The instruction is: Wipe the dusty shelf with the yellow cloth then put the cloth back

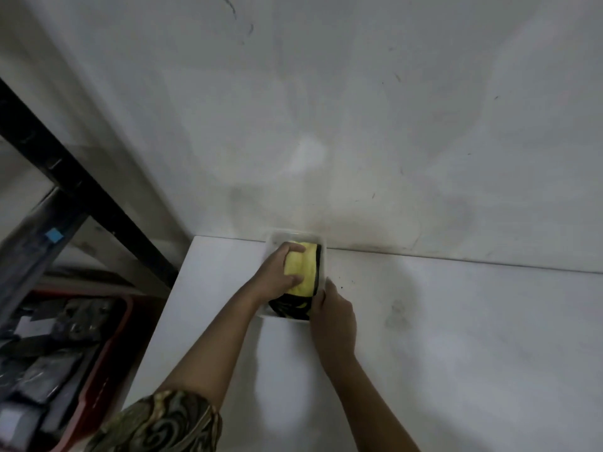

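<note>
A folded yellow cloth (301, 270) with a dark edge lies in a clear plastic container (277, 237) at the back of the white shelf (440, 321), against the wall. My left hand (277, 275) grips the cloth from the left, thumb and fingers curled round it inside the container. My right hand (332, 316) rests against the container's near right corner, fingers along its side. Dark dust smudges (396, 316) mark the shelf to the right of the container.
A black metal rack post (81, 190) slants down at the left. Below it a red crate (94, 380) holds several dark packets. The grey wall (359, 125) rises right behind the shelf.
</note>
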Tool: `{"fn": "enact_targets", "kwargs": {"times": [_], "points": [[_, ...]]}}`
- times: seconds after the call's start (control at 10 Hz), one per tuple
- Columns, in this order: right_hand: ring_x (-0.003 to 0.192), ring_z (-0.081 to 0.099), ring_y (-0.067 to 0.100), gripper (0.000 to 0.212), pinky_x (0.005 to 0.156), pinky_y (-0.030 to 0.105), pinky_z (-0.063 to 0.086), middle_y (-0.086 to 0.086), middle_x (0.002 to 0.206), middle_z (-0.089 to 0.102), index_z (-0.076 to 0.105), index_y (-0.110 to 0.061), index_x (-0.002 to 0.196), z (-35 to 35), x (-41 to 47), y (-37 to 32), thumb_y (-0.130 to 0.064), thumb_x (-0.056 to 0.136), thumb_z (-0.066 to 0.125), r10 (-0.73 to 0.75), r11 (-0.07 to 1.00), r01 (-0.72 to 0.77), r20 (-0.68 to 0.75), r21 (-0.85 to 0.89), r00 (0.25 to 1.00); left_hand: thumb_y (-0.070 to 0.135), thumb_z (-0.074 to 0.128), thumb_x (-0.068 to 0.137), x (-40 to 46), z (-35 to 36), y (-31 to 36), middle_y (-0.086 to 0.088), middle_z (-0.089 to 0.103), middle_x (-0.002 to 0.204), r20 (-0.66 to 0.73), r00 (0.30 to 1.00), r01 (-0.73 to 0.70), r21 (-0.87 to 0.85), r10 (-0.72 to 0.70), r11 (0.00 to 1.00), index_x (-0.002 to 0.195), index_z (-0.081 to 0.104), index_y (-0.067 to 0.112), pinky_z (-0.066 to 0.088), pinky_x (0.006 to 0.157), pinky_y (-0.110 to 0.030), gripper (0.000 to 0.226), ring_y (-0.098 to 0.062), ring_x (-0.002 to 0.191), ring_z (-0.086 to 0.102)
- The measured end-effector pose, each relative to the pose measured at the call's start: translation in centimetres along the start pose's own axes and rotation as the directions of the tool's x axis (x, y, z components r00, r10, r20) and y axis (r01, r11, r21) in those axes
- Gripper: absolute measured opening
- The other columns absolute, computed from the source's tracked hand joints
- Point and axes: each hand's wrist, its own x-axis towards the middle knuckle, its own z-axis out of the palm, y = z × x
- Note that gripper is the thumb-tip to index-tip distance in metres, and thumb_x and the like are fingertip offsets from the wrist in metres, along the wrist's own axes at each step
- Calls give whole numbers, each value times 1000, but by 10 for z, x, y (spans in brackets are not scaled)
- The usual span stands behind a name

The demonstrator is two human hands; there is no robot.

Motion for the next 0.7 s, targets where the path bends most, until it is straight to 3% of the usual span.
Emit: {"fn": "enact_targets", "kwargs": {"times": [0.1, 0.2, 0.3, 0.4, 0.5, 0.6, 0.7], "points": [[73, 64, 28, 32, 61, 35, 50, 11, 83, 67, 51, -7, 120, 1, -1, 2, -22, 95, 36, -6, 1000, 6, -3, -1, 1000, 11, 71, 78, -1, 6, 1, -7, 44, 124, -4, 1000, 0, 171, 1, 985, 126, 44, 26, 42, 82, -27, 58, -18, 102, 48], [73, 64, 25, 32, 61, 33, 48, 11, 86, 67, 50, -7, 120, 0, -1, 1, -21, 96, 35, -6, 1000, 6, -2, -14, 1000, 15, 72, 77, -4, 7, 6, -6, 33, 132, -96, 991, -40, 426, 89, 904, 127, 50, 23, 45, 88, -30, 55, -22, 113, 45], [72, 62, 24, 31, 59, 32, 48, 10, 87, 66, 50, -7, 119, -1, -2, -1, -22, 96, 34, -3, 1000, 3, -9, -9, 1000, 14, 56, 84, -8, 7, 11, -2, 34, 142, -133, 968, -51, 730, 214, 682, 121, 56, 18, 48, 80, -37, 38, -24, 119, 40], [73, 63, 26, 27, 59, 32, 48, 10, 85, 66, 51, -8, 112, -2, -2, -1, -23, 96, 35, -7, 1000, 7, -18, -12, 1000, 14, 45, 87, -10, 14, 10, -4, 48, 136, -75, 969, -64, 846, 237, 529, 126, 49, 16, 33, 101, -38, 39, -25, 121, 45], [63, 57, 26, 23, 55, 32, 44, 9, 75, 61, 53, -7, 92, -8, -5, -3, -23, 96, 38, 26, 1000, -26, -14, 13, 1000, 16, 41, 93, -21, 16, 7, -4, 36, 148, -70, 985, -39, 802, 159, 596, 140, 35, 14, 20, 112, -42, 48, -22, 135, 33], [65, 57, 30, 29, 54, 30, 39, 11, 73, 60, 48, -10, 77, -18, -6, -4, -29, 97, 38, 74, 994, -73, -9, 76, 997, 12, 41, 92, -40, 11, 1, -4, 33, 151, -52, 988, -55, 760, 145, 648, 141, 32, 14, 24, 110, -43, 50, -22, 136, 33], [73, 60, 32, 27, 56, 29, 33, 15, 78, 62, 43, -12, 75, -41, -13, -5, -25, 98, 35, 62, 997, -60, -27, 46, 998, 9, 42, 88, -60, 3, 5, -7, 51, 132, -121, 983, -24, 662, 139, 749, 133, 46, 14, 36, 100, -41, 45, -29, 119, 49]]}}
